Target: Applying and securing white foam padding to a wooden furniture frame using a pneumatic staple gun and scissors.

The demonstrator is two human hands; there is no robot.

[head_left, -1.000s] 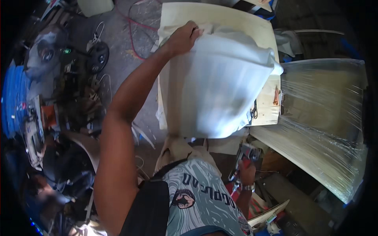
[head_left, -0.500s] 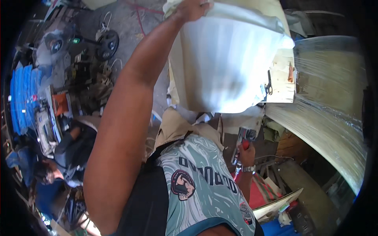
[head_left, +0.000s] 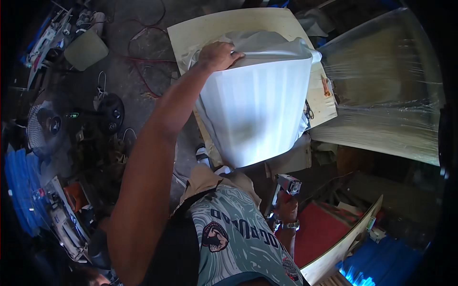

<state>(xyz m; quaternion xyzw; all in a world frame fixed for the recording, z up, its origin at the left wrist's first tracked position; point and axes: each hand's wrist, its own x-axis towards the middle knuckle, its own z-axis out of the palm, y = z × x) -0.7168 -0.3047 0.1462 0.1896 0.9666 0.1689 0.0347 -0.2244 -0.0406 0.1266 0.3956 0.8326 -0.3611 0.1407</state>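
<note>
My left hand [head_left: 220, 56] is closed at the far left corner of a white sheet of cloth-like material [head_left: 260, 109], its fingers pressed on the folded edge. The sheet drapes over a bulky form whose own surface is hidden, standing on a pale wooden board [head_left: 195, 33]. Low on my right side, my right hand [head_left: 287, 208] grips a staple gun [head_left: 289, 184] with a silver and dark body and a red part. The staple gun is apart from the sheet.
Black scissors [head_left: 309, 112] and an orange-brown tool [head_left: 326, 87] lie on the board's right side. Plastic-wrapped panels [head_left: 381, 86] stand to the right. A fan [head_left: 47, 124] and a red hose [head_left: 143, 61] are on the left. A red panel [head_left: 317, 233] leans near my right arm.
The view has shifted, so more of the board's far side shows. My left hand stays on the sheet's far edge, and the staple gun remains in my right hand.
</note>
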